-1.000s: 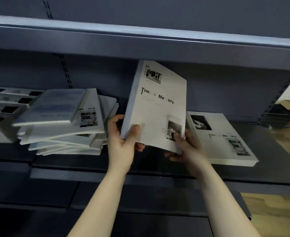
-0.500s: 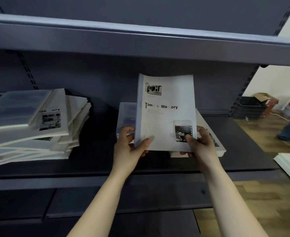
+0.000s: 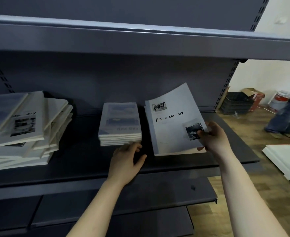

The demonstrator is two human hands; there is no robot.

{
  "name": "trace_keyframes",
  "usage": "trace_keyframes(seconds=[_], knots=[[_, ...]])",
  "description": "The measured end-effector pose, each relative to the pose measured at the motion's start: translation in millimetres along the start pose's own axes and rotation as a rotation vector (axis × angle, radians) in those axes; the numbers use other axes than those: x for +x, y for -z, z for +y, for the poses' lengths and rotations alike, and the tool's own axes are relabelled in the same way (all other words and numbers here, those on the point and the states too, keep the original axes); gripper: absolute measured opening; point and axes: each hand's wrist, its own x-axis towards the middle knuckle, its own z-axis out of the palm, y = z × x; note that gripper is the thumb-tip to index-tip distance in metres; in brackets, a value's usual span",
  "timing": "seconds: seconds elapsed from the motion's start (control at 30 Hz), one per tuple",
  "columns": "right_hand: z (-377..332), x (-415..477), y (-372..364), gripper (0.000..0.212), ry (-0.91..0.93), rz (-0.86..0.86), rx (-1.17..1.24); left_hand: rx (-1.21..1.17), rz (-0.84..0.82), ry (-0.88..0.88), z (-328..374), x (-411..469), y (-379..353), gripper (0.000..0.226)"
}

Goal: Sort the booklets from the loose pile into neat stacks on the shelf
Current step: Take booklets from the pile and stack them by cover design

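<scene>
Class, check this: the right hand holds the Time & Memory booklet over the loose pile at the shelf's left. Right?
No. The head view shows the right hand holding the Time & Memory booklet at the right end of the shelf, far from the loose pile.

**Dim shelf, bright room beyond**

I see the shelf (image 3: pixel 82 161) in deep shade. The only strong light lies right of the right hand (image 3: pixel 215 140), on the pale wall (image 3: pixel 269 74). The booklet (image 3: pixel 171 130) that hand holds looks soft, its title patchy. Left of the left hand (image 3: pixel 126 162), the loose pile (image 3: pixel 26 124) smears, and the shelf edges bow.
</scene>
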Motion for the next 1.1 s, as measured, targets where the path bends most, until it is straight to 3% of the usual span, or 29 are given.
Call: trace_keyframes(seconds=[0.2, 0.43, 0.87, 1.0, 1.1], knots=[[13.8, 11.7, -7.2, 0.006, -0.017, 0.048, -0.175, 0.000, -0.002, 0.030, -2.8, 1.2, -2.6, 0.041], [24.6, 15.8, -12.6, 0.028, 0.043, 0.148, -0.364, 0.013, 0.007, 0.033, -2.7, 0.4, -2.6, 0.044], [33.0, 27.9, -21.6, 0.018, 0.042, 0.111, -0.374, 0.046, 0.040, 0.017, -4.2, 0.8, -7.3, 0.044], [32.4, 19.8, -24.7, 0.029, 0.051, 0.210, -0.324, 0.049, 0.038, 0.018, -4.7, 0.7, -7.8, 0.043], [33.9, 10.1, -28.7, 0.019, 0.074, 0.267, -0.287, 0.051, 0.046, 0.015, -4.6, 0.6, -8.4, 0.043]])
